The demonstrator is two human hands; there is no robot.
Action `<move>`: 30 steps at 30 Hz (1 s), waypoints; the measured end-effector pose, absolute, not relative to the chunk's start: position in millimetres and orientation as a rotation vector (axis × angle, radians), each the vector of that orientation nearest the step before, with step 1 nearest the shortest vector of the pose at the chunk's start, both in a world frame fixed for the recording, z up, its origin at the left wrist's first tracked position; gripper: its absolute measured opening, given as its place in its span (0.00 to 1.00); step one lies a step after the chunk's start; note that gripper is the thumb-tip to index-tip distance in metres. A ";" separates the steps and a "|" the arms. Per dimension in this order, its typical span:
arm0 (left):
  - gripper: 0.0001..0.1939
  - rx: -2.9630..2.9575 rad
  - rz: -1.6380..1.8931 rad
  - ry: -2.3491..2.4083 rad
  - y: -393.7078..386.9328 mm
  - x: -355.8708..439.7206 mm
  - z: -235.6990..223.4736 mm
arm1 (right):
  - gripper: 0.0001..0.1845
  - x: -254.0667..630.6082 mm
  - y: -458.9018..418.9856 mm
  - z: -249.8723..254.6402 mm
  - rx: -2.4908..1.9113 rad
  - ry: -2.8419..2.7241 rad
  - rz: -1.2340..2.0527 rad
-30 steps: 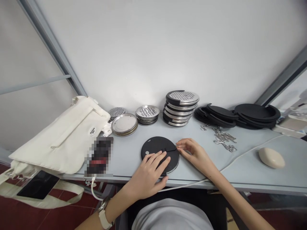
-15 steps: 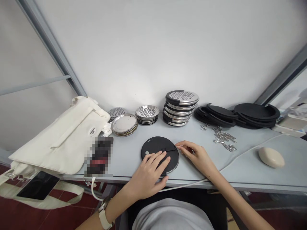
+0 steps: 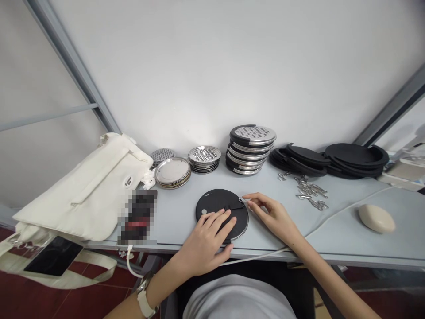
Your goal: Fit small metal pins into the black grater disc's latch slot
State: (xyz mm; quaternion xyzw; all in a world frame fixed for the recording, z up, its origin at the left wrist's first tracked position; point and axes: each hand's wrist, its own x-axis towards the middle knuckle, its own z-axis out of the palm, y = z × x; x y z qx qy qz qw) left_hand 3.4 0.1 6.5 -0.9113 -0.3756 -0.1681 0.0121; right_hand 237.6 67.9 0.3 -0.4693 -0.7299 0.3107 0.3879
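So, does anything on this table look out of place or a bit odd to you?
Nothing looks spilled or broken. The black covers at the back right are piled crookedly, with loose metal clips jumbled in front. The white bag's strap also dangles below the table, which looks untidy.

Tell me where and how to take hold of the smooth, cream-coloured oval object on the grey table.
Probably best from above, gripping the two long sides near the middle: the smooth, cream-coloured oval object lies lengthwise, narrower across, and its rounded top offers no handle.
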 end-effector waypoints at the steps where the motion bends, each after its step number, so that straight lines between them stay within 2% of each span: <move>1: 0.28 -2.842 -0.519 -1.172 0.1 3.3 6.4 | 0.16 237.3 67.6 0.7 -1.204 -1.865 0.780; 30: 0.28 -2.817 -0.548 -1.149 -0.5 2.6 5.4 | 0.12 233.1 67.0 3.7 -1.099 -2.002 0.692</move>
